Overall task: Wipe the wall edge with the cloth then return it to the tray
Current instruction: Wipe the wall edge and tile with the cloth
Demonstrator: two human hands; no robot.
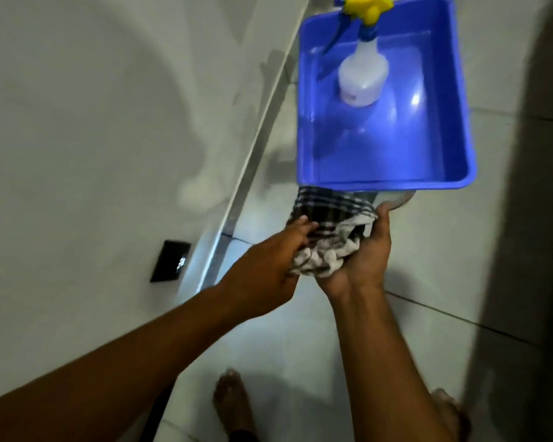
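Observation:
A black-and-white checked cloth (329, 228) is bunched between both hands just below the near rim of the blue tray (383, 185). My left hand (268, 266) pinches its lower left part. My right hand (361, 260) cups it from underneath on the right, thumb up along the cloth's side. The cloth's top edge is hidden behind the tray rim. The wall edge (253, 148), a pale strip, runs diagonally from the top centre down to the left of my hands.
A white spray bottle (361, 81) with a yellow trigger head stands inside the tray. A black wall switch plate (170, 265) sits on the white wall at left. My bare feet (233, 400) stand on pale floor tiles below. A dark shadow covers the right side.

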